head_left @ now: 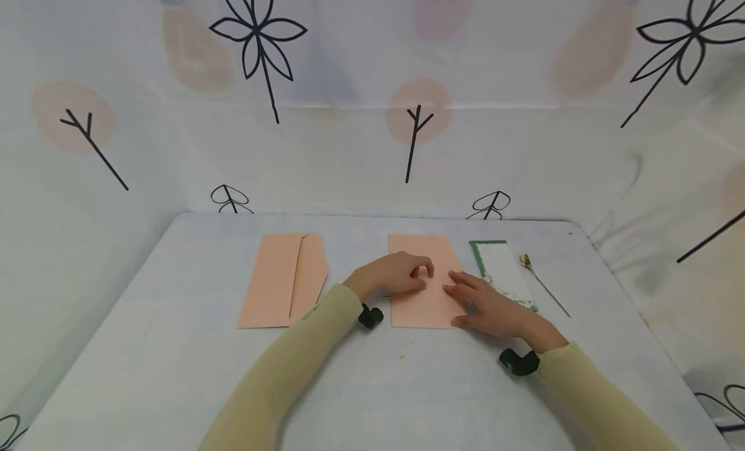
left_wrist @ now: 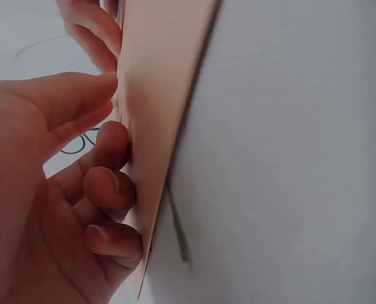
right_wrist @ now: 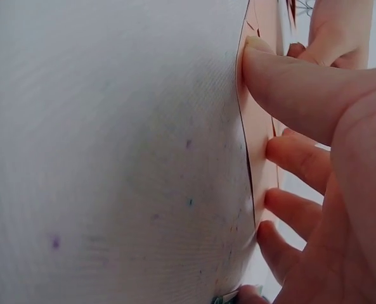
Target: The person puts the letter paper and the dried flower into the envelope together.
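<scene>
A peach paper envelope lies flat in the middle of the table, beneath both hands. My left hand rests on it from the left; in the left wrist view its curled fingertips touch the paper, and the thumb is extended. From the right, my right hand spreads its fingers over the envelope's right edge. Its thumb presses near the lower edge in the right wrist view, with the other fingertips touching the paper. A thin dark green stem-like strip shows beside the envelope's left edge.
A second peach envelope with a side flap lies at left. Right of the hands are a white card with a green floral border and a small yellowish dried flower on a thin stem. A tiny yellowish scrap lies in front.
</scene>
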Tool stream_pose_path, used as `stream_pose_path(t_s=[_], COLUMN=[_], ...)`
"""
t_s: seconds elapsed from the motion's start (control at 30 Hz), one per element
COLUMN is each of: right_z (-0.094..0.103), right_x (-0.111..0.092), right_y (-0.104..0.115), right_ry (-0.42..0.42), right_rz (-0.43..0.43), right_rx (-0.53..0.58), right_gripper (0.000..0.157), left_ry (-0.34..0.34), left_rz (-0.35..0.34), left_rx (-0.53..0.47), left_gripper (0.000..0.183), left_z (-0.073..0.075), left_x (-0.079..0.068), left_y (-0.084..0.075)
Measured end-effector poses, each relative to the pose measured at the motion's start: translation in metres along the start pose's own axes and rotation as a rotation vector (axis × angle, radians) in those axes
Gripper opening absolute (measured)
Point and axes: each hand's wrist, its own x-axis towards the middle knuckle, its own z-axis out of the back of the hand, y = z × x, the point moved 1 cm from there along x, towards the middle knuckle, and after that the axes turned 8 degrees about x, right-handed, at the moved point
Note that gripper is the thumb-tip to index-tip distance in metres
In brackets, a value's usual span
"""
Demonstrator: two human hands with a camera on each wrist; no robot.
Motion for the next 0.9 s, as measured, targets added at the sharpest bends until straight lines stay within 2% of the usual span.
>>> stream_pose_path(t_s=[0.23, 0.43, 0.67, 0.9], right_z=[0.001, 0.0, -0.001, -0.002], right_x=[0.0, 0.001, 0.002, 0.001], right_y=[0.001, -0.002, -0.003, 0.0], right_ry=[0.002, 0.004, 0.01, 0.034], right_rz=[-0.008, -0.028, -0.021, 0.029], right_rx=[0.005, -0.008, 0.003, -0.052], right_gripper=[0.066, 0.066, 0.068, 0.065], left_ry=[0.069, 0.112, 0.088, 0.07], left_rz=[0.01, 0.016, 0.031, 0.018], left_rx=[0.034, 0.053, 0.014, -0.023], left_gripper=[0.032, 0.033, 0.023, 0.02], left_z=[0.004, 0.006, 0.003, 0.003], left_x=[0.003, 0.01, 0.015, 0.015], left_y=[-0.004, -0.004, -0.002, -0.001])
